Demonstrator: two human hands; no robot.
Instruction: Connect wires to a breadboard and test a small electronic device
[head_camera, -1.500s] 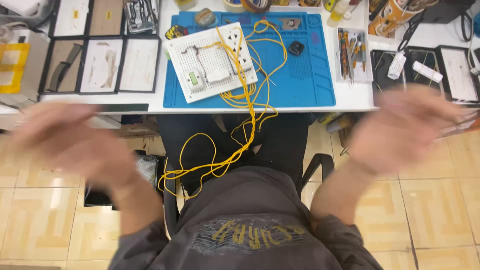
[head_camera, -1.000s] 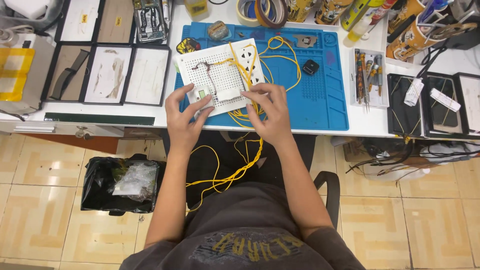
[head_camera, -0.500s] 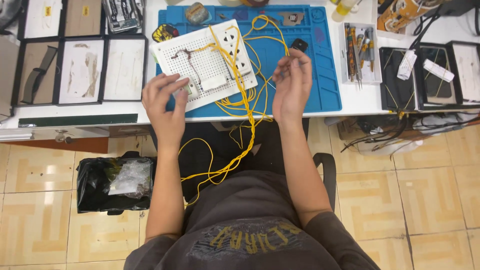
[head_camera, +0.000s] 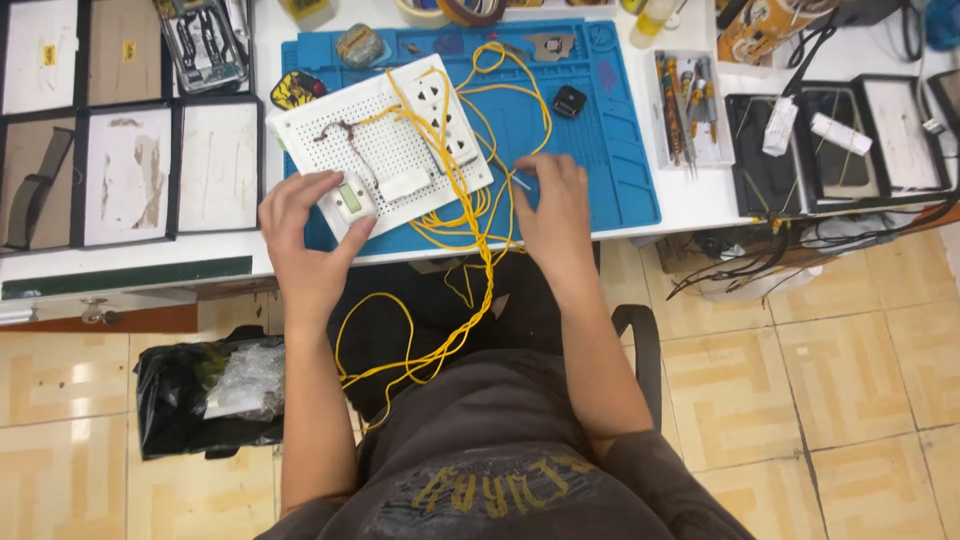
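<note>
From the head camera, we see our left hand (head_camera: 305, 240) curled round a small white switch box (head_camera: 353, 198) at the near left corner of the white perforated board (head_camera: 380, 150), fingers closed on it from the side. Half a second ago this hand hovered open over the board's near edge, so it has now settled and taken hold. Our right hand (head_camera: 555, 215) has come down from where it was lifted, and now rests on the blue mat (head_camera: 610, 140) just right of the board, thumb and forefinger pinching a thin pale sliver (head_camera: 520, 182) that we judge to be a wire end or a small tool; we cannot tell which. We judge that both hands have gone from reaching to working, one steadying the switch while the other brings something to the wiring. The board lies tilted on the mat, on the white worktop (head_camera: 690, 205). On it we count one socket strip (head_camera: 440, 115), one switch box and one small white block (head_camera: 403, 185). One bundle of yellow wires (head_camera: 470, 215) runs across the board and off the worktop edge into our lap. Left of the mat we count several black-framed trays (head_camera: 128, 175), and right of it one tray of tools (head_camera: 685, 105).
</note>
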